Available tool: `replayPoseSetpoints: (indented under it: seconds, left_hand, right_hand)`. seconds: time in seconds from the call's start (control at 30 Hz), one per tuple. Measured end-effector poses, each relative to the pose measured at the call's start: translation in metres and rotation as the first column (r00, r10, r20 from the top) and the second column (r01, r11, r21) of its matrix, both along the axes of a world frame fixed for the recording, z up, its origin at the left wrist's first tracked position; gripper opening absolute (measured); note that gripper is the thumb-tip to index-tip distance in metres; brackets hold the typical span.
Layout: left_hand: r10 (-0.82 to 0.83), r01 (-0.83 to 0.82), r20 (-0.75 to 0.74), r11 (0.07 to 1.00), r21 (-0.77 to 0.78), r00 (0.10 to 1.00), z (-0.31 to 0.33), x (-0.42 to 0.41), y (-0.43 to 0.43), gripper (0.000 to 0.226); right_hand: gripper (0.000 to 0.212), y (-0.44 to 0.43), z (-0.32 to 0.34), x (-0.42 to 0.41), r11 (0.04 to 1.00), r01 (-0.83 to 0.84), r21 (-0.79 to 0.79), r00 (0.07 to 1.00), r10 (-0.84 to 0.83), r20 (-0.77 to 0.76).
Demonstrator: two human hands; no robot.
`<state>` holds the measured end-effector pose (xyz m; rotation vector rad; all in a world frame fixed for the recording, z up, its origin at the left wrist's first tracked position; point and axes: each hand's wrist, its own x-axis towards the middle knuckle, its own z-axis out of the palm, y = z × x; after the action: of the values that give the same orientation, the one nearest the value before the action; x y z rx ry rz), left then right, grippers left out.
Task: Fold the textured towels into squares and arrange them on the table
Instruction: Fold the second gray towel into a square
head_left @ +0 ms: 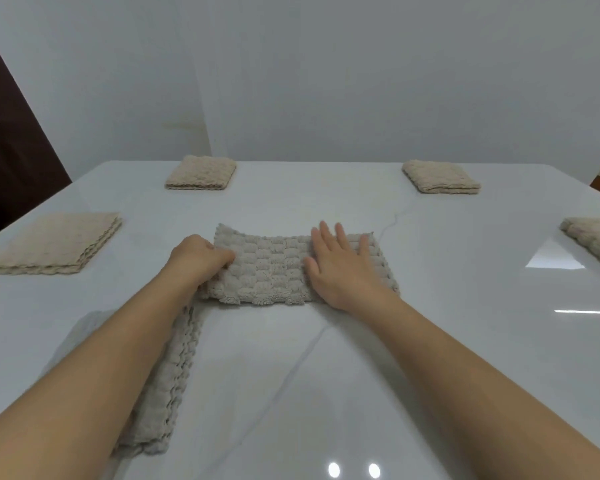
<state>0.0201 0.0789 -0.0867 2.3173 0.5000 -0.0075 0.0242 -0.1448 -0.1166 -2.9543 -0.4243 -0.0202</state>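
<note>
A beige textured middle towel (278,268) lay as a wide strip across the centre of the white glossy desk (326,393), its long side running left to right. The left hand (198,254) gripped the strip's left end, its fingers (222,256) curled into the cloth and bunching it a little. The right hand (340,268) rested flat on the right part of the strip, fingers (326,237) straight and spread, pressing the cloth down rather than grasping it.

Under the left forearm, a second unfinished piece, the near towel (174,375), stretched from the strip's left end towards the near edge of the desk.

Four folded squares sat around the strip and well apart from it. The far-left towel (201,173) and far-right towel (440,176) lay near the far edge. The left stack (52,244), flat and layered, lay on the left side. The right-edge towel (596,237) was cut off by the picture's right border.
</note>
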Motion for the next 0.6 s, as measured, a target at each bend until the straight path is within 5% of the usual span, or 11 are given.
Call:
replayPoseSetpoints:
  seconds: [0.13,0.23,0.3,0.37,0.43,0.47,0.5,0.53,0.6]
  left_hand:
    - [0.033,-0.105,-0.172,0.898,-0.428,0.985,0.018,-0.008,-0.004,0.029]
    - [0.035,-0.018,0.031,0.903,-0.429,0.999,0.024,-0.005,-0.011,0.041]
    - [0.009,0.075,0.194,0.902,-0.425,0.981,0.034,-0.005,-0.030,0.049]
    - [-0.026,0.184,0.276,0.804,-0.566,0.961,0.044,-0.007,-0.057,0.050]
    - [-0.096,0.286,0.297,0.647,-0.707,0.950,0.049,-0.011,-0.084,0.051]
    - [-0.111,0.308,0.305,0.600,-0.738,0.946,0.046,-0.012,-0.095,0.048]
    - [-0.092,0.306,0.316,0.596,-0.742,0.944,0.039,-0.013,-0.104,0.044]
    - [-0.047,0.293,0.344,0.641,-0.710,0.938,0.029,-0.015,-0.111,0.040]
    - [-0.013,0.265,0.457,0.828,-0.494,0.889,0.004,-0.020,-0.118,0.037]
  right_hand:
    - [0.059,0.016,-0.008,-0.007,0.997,-0.078,-0.025,0.996,0.076,-0.048]
    - [0.057,0.011,-0.006,-0.007,0.995,-0.097,0.013,0.993,0.098,-0.069]
    - [0.050,0.007,0.003,-0.005,0.960,-0.097,0.264,0.989,0.122,-0.082]
    - [0.044,0.004,0.012,-0.002,0.749,0.056,0.660,0.987,0.056,-0.147]
    - [0.048,-0.005,0.025,-0.001,0.245,0.304,0.921,0.926,0.151,-0.346]
    - [0.054,-0.014,0.029,0.000,-0.042,0.431,0.902,0.869,0.291,-0.401]
    - [0.062,-0.025,0.033,0.000,-0.228,0.532,0.815,0.812,0.409,-0.416]
    - [0.069,-0.036,0.034,0.001,-0.300,0.594,0.746,0.770,0.479,-0.421]
    - [0.069,-0.055,0.028,0.003,-0.275,0.622,0.733,0.753,0.466,-0.464]
